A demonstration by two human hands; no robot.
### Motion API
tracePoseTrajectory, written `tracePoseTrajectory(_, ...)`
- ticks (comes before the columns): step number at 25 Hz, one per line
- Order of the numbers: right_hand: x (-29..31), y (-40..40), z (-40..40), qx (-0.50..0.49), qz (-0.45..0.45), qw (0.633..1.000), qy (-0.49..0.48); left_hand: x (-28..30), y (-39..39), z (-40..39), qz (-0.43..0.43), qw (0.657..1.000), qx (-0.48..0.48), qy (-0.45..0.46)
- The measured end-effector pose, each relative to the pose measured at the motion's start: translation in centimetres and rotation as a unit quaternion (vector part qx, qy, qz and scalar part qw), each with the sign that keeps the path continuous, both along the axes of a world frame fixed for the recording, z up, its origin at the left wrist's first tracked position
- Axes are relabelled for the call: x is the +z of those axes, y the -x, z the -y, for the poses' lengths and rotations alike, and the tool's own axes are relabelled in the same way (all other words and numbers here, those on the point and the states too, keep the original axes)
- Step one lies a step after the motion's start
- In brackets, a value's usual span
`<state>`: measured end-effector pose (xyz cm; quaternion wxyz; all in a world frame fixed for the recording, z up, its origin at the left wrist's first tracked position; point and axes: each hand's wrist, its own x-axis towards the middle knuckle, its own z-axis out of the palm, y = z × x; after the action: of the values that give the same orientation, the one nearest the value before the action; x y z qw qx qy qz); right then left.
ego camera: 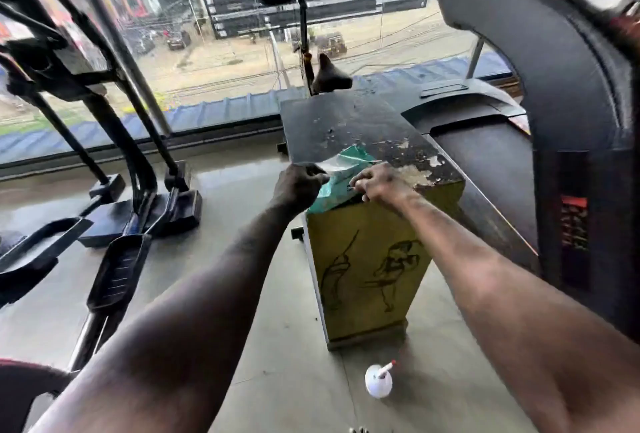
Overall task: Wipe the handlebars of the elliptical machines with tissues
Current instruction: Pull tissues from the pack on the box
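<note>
Hands (pixel 341 184) around tissue pack (pixel 337 172)

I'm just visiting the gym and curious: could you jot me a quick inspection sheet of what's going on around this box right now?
Surface: box with a worn, peeling black top and yellow side bearing drawn figures.
Job's things: green tissue pack on the box's near edge; elliptical to the left, untouched.
Clutter: white spray bottle on the floor before the box.
Hands: left hand pinches the pack's clear flap; right hand holds the pack with curled fingers.
Cables: none indoors; wires outside the window.
Surroundings: big window over a street, exercise bike behind, treadmill right.
</note>
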<state>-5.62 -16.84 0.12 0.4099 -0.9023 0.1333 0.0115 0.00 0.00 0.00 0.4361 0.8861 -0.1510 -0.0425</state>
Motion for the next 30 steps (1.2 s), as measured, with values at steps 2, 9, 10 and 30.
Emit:
tracePoseTrajectory(2,-0.4,-1.0,-0.1,0.020,0.002,1.000,0.018,-0.4,-1.0,0.6,-0.005,1.000,0.015,-0.010)
tracePoseTrajectory(9,-0.8,-4.1,-1.4,0.035,0.078,0.991,0.101,-1.3,-2.6,1.9,-0.002,0.998,0.039,-0.050)
tracePoseTrajectory(10,-0.9,-4.3,-1.6,0.033,0.081,0.989,0.121,-1.3,-2.6,2.0,0.000,0.997,0.041,-0.062)
tracePoseTrajectory(30,-0.3,-6.6,-1.9,-0.038,0.176,0.983,0.047,-0.5,-3.5,2.1,-0.062,0.998,0.031,0.003)
